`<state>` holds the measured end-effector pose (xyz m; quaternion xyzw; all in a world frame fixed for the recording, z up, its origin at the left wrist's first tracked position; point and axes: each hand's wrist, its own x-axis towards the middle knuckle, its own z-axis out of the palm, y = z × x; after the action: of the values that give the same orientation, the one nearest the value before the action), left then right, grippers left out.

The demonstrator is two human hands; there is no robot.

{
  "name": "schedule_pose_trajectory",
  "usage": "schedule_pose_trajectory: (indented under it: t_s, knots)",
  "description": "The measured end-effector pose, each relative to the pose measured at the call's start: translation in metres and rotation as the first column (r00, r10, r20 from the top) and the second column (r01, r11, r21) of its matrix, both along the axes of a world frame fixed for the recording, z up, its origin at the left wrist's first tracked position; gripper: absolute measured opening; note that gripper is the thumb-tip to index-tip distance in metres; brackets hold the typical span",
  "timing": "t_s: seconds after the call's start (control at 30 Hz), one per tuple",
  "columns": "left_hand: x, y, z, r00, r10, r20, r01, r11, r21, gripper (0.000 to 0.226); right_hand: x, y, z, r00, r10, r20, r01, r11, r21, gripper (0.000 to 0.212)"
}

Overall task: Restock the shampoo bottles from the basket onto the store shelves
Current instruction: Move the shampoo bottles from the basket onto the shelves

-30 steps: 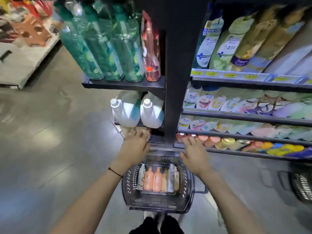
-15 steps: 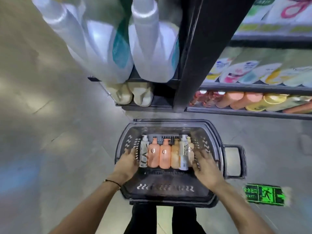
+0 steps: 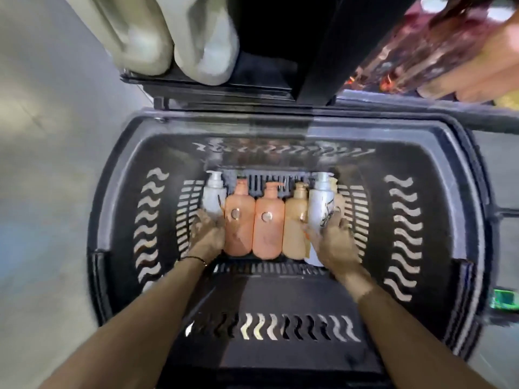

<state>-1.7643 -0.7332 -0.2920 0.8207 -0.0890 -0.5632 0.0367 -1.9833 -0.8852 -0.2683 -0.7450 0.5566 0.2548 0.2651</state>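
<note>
Two bare forearms come in from 7 and 5 o'clock and cross the near wall of a black slotted basket that sits on the grey floor. A thin dark cord circles the left wrist.

The left hand, just at 9 o'clock of centre, lies over the lower end of the left white bottle. Its fingers are smeared by blur, so whether they curl round the bottle cannot be told. The right hand, at 3 o'clock of centre, grips the right white bottle with the thumb on one side and curled fingers on the other, and this bottle sits higher than its neighbours.

The shampoo bottles lie side by side on the basket floor with their pumps towards 12 o'clock. Between the two white ones are two orange bottles and a tan bottle, all touching. Another pale bottle is mostly hidden behind the right hand.

Past the basket's far wall, at 12 o'clock, is the black shelf base with a black upright. Two pale jugs stand on it at 11 o'clock. At 2 o'clock are blurred reddish and orange shelf bottles — too smeared to read.
</note>
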Motion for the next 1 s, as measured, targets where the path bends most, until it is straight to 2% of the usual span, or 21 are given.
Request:
schedule_pose_trajectory:
  t_s: [0.07, 0.1, 0.17, 0.27, 0.33, 0.4, 0.47, 0.57, 0.67, 0.8, 0.93, 1.0]
  knots:
    - [-0.005, 0.0, -0.013, 0.995, 0.089, -0.037, -0.09, 0.995, -0.034, 0.027, 0.002, 0.006, -0.007, 0.999, -0.038, 0.002, 0.038, 0.998, -0.049, 0.097]
    - [-0.005, 0.001, -0.025, 0.993, 0.115, 0.007, -0.115, 0.991, -0.063, 0.036, 0.006, 0.006, -0.01, 0.997, -0.079, 0.027, 0.08, 0.995, -0.055, 0.097]
    - [0.0, 0.003, -0.04, 0.956, 0.216, 0.2, -0.19, 0.972, -0.142, 0.054, 0.007, 0.006, -0.013, 0.99, -0.133, 0.051, 0.136, 0.989, -0.052, 0.095]
    - [0.002, -0.005, -0.021, 0.926, 0.272, 0.263, -0.216, 0.951, -0.222, 0.044, 0.001, 0.006, -0.01, 0.979, -0.175, 0.103, 0.179, 0.983, -0.034, 0.091]
    - [0.004, -0.008, -0.006, 0.917, 0.289, 0.274, -0.237, 0.949, -0.21, 0.045, 0.0, 0.005, 0.001, 0.942, -0.29, 0.166, 0.284, 0.957, 0.059, 0.079]
    - [0.003, -0.012, 0.01, 0.906, 0.298, 0.299, -0.252, 0.95, -0.185, 0.046, -0.002, 0.008, 0.019, 0.891, -0.41, 0.194, 0.379, 0.908, 0.178, 0.058]
    - [-0.001, -0.013, 0.036, 0.925, 0.321, 0.204, -0.282, 0.939, -0.197, 0.042, -0.001, 0.01, 0.048, 0.837, -0.506, 0.208, 0.437, 0.848, 0.301, 0.043]
    - [-0.005, -0.009, 0.093, 0.926, 0.377, 0.025, -0.362, 0.904, -0.229, 0.038, 0.002, 0.016, 0.106, 0.782, -0.566, 0.261, 0.434, 0.795, 0.423, 0.032]
    - [-0.01, -0.013, 0.179, 0.85, 0.489, -0.197, -0.527, 0.808, -0.265, 0.027, 0.005, 0.019, 0.174, 0.685, -0.658, 0.312, 0.487, 0.732, 0.475, 0.017]
    - [-0.008, 0.0, 0.279, 0.777, 0.514, -0.363, -0.619, 0.729, -0.293, 0.057, 0.009, 0.026, 0.275, 0.525, -0.772, 0.359, 0.527, 0.626, 0.575, 0.02]
    - [0.0, 0.005, 0.392, 0.695, 0.581, -0.423, -0.705, 0.666, -0.244, 0.049, 0.016, 0.024, 0.388, 0.402, -0.819, 0.41, 0.508, 0.572, 0.644, 0.021]
    - [0.003, 0.009, 0.445, 0.701, 0.541, -0.465, -0.698, 0.654, -0.291, 0.048, 0.023, 0.021, 0.45, 0.342, -0.829, 0.443, 0.499, 0.56, 0.661, 0.022]
